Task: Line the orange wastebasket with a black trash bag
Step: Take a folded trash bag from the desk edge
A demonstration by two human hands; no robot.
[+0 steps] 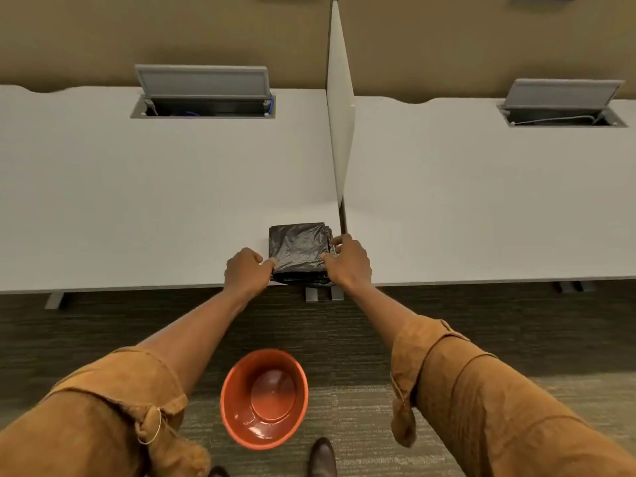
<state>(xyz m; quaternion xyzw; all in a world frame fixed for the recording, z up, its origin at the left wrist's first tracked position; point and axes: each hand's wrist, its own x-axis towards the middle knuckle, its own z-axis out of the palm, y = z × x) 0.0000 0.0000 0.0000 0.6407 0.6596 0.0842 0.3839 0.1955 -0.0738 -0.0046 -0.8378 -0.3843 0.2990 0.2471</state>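
Note:
A folded stack of black trash bags (298, 246) lies on the white desk (155, 201) at its front edge, beside the divider. My left hand (245, 270) pinches the stack's lower left corner with thumb and fingers. My right hand (347, 261) grips its right edge, fingers curled over the plastic. The orange wastebasket (264, 397) stands upright and empty on the carpet below, between my forearms, near my shoe.
A thin white divider panel (340, 115) rises between the two desks just right of the stack. Open cable hatches (203, 92) (564, 103) sit at the back of each desk. Grey desk feet (323, 293) stand on the dark carpet.

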